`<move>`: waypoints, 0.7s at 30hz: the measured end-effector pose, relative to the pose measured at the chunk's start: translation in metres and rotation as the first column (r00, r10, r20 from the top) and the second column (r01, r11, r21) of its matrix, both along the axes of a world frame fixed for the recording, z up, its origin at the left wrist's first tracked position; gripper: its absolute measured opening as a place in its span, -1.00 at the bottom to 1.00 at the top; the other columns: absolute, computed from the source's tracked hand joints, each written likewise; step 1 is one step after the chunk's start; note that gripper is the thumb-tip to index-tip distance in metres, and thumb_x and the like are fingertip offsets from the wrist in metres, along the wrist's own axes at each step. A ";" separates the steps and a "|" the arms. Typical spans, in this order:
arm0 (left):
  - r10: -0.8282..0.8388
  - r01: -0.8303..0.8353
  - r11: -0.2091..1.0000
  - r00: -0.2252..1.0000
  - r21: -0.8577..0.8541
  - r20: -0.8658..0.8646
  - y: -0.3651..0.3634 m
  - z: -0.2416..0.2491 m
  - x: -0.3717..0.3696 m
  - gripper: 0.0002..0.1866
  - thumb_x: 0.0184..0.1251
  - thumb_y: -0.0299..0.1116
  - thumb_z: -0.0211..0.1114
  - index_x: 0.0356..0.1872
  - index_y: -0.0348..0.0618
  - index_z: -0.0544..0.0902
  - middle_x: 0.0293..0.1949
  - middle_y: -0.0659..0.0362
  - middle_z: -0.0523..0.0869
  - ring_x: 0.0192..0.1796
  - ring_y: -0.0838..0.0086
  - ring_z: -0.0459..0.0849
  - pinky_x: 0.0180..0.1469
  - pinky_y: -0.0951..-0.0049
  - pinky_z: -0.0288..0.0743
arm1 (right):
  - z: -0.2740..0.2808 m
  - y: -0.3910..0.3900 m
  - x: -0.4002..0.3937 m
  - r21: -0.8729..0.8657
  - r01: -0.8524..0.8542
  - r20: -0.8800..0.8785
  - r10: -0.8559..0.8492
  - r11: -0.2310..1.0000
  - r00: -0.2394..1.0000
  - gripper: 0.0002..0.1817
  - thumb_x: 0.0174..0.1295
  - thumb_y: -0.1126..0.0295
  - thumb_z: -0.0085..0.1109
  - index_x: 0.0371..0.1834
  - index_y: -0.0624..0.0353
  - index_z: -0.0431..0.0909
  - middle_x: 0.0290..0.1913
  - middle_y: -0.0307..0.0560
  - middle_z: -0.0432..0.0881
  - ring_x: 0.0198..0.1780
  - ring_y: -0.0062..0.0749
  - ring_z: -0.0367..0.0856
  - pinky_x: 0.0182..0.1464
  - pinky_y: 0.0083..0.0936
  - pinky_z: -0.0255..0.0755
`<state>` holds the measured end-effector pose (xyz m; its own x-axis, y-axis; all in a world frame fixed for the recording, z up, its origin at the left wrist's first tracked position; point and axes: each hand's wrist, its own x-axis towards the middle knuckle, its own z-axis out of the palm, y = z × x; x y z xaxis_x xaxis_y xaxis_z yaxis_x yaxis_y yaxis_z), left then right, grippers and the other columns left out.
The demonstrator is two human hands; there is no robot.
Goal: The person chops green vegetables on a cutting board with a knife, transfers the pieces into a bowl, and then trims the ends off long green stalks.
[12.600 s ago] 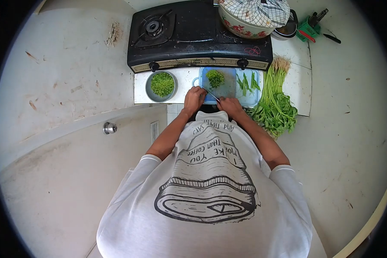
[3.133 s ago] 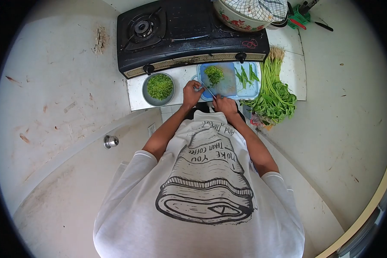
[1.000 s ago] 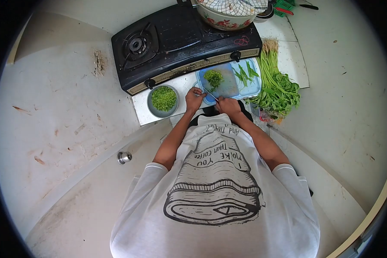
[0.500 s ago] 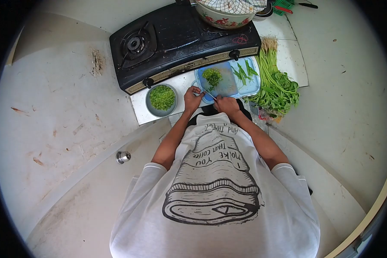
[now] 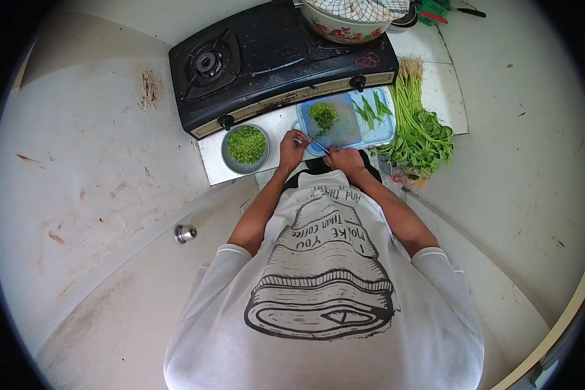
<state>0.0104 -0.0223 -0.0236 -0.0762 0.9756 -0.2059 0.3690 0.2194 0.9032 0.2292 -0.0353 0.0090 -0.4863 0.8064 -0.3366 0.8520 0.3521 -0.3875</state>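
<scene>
My right hand [image 5: 346, 161] is closed round the handle of a knife [image 5: 320, 145], whose thin blade points up and left over the near edge of a blue cutting board [image 5: 344, 133]. Beside the blade tip, my left hand [image 5: 294, 148] has its fingers pinched together; whatever is between them is too small to make out. A pile of chopped greens [image 5: 322, 116] lies on the board's left part. Several loose green leaves [image 5: 369, 110] rest on its lighter right part. Left of my left hand stands a grey bowl [image 5: 225, 153] filled with finely chopped greens [image 5: 247, 144].
Behind the board is a black two-burner gas stove [image 5: 266, 62], with a flowered pot [image 5: 348, 29] on its right side under a checked cloth [image 5: 357, 9]. A large bunch of leafy stems [image 5: 422, 127] lies to the right. A green basket [image 5: 433, 10] stands at the back right.
The whole view has shifted slightly. My hands keep nearly the same place at the board's near edge, and the knife blade shows a little more clearly.
</scene>
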 end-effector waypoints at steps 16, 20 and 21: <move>-0.175 0.174 0.981 0.985 0.088 0.004 0.006 0.069 0.000 -0.61 0.44 -0.48 0.32 0.27 -0.13 0.61 -0.32 0.10 0.77 -0.33 0.40 0.75 -0.22 0.33 0.61 | 0.058 0.052 0.030 0.119 -0.013 0.004 0.012 0.993 1.000 -0.64 0.42 0.04 0.16 -0.12 0.15 0.61 -0.41 0.20 0.76 -0.36 0.16 0.78 -0.28 0.01 0.64; -0.336 0.345 0.928 0.938 0.144 -0.084 0.010 0.068 0.005 -0.50 0.46 -0.37 0.36 0.40 -0.03 0.56 -0.36 0.06 0.72 -0.37 0.35 0.71 -0.22 0.32 0.61 | 0.056 0.050 0.028 0.146 0.056 -0.053 -0.049 0.988 0.997 -0.62 0.38 0.01 0.21 -0.13 0.14 0.63 -0.33 0.17 0.78 -0.31 0.12 0.79 -0.24 -0.02 0.65; -0.344 0.357 0.922 0.933 0.147 -0.109 0.011 0.065 0.005 -0.49 0.45 -0.37 0.36 0.41 -0.01 0.55 -0.36 0.05 0.73 -0.36 0.31 0.72 -0.21 0.29 0.62 | 0.059 0.050 0.028 0.132 0.058 -0.082 -0.047 0.990 0.996 -0.65 0.36 0.05 0.24 -0.14 0.15 0.63 -0.25 0.12 0.79 -0.26 0.08 0.79 -0.19 -0.05 0.66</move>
